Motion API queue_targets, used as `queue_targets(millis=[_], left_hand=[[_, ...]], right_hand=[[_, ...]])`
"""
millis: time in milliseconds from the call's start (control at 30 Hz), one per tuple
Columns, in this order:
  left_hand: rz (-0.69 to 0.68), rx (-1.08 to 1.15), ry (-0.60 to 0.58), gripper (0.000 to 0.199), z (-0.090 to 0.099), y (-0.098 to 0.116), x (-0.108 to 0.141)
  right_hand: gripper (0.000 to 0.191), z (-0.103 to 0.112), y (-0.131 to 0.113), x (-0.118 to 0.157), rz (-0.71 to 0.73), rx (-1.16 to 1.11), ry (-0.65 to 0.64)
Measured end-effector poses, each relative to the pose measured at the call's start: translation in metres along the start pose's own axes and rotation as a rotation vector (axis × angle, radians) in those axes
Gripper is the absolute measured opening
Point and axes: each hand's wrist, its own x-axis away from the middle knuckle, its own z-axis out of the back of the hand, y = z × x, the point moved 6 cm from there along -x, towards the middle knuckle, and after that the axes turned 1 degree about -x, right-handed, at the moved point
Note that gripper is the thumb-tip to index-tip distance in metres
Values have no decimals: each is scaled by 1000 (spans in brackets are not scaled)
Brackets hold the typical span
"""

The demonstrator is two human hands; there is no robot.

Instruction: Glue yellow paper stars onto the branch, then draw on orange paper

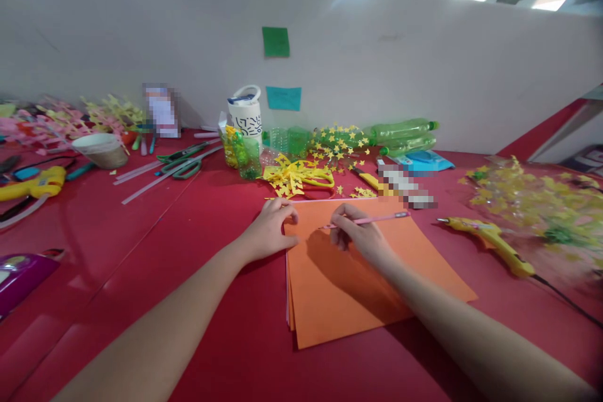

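A stack of orange paper sheets [348,301] lies on the red table in front of me. My right hand [353,232] is over its upper part, closed around a slim pink pencil [381,218]. The pencil lies at a low slant, its tip pointing left near the paper and its rear end to the right. My left hand [273,229] rests at the sheets' upper left edge. Its fingers are bent and its thumb is apart from them, with nothing held between.
Behind the paper are yellow star cutouts [287,179], yellow-handled scissors [323,179], cut green bottle pieces [249,157] and green bottles [400,132]. A yellow glue gun [494,242] with its cord lies at right; another yellow glue gun [38,185] and green-handled scissors [188,168] lie left.
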Motion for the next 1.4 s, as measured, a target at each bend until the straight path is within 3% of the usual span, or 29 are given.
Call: queue_targets(millis=[100, 233, 367, 567, 767, 967, 1400], left_hand=[[1, 3, -8, 24, -1, 0, 0], [8, 12, -14, 26, -1, 0, 0], [17, 9, -14, 25, -2, 0, 0], [26, 10, -15, 26, -1, -1, 1], [25, 9, -45, 36, -2, 1, 1], [14, -12, -37, 37, -2, 1, 1], [6, -1, -44, 37, -2, 2, 0]], right_hand=[[9, 2, -15, 8, -66, 57, -9], [7, -9, -29, 21, -26, 137, -119], [4, -17, -15, 25, 25, 180, -176], [5, -16, 16, 17, 41, 143, -136], [7, -18, 14, 20, 139, 245, -123], [6, -17, 16, 21, 59, 204, -176], [6, -18, 20, 19, 67, 162, -188]])
